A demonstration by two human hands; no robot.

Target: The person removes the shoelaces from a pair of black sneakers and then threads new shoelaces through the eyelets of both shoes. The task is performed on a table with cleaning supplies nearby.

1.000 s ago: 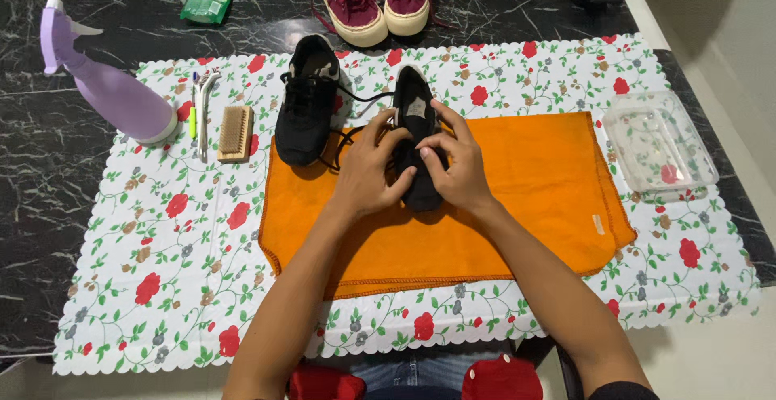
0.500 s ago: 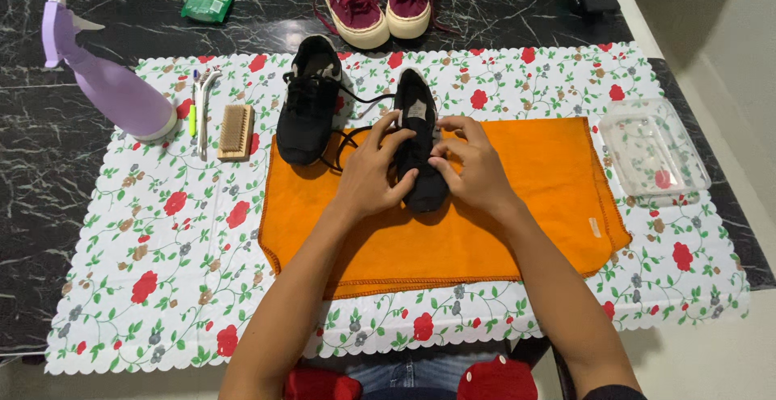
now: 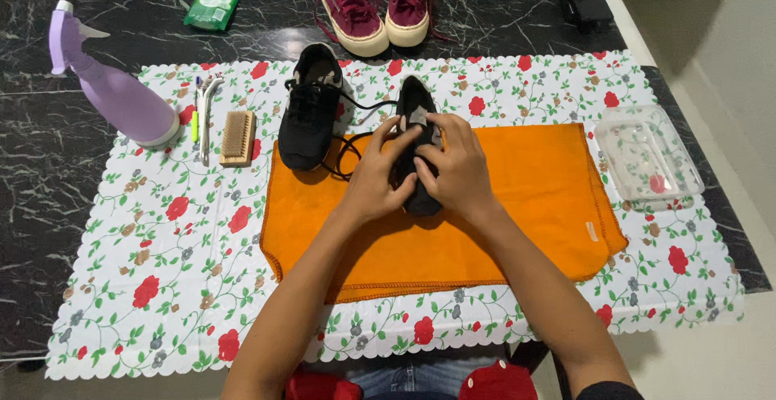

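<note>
Hands: left hand (image 3: 373, 182) and right hand (image 3: 457, 170) together, clamped on a black shoe (image 3: 416, 113) lying on the orange cloth (image 3: 533, 206). Second black shoe (image 3: 311, 109) just left, at the cloth's edge. Bare cloth stretches right toward the clear tray (image 3: 647, 157).

Both forearms bare; dark sleeve edge (image 3: 605, 389) at right upper arm. Blue jeans (image 3: 408, 382), red garment (image 3: 493, 384) at lap.

A purple spray bottle (image 3: 121, 93), wooden brush (image 3: 238, 136) and maroon sneakers (image 3: 378, 2) sit nearby.
</note>
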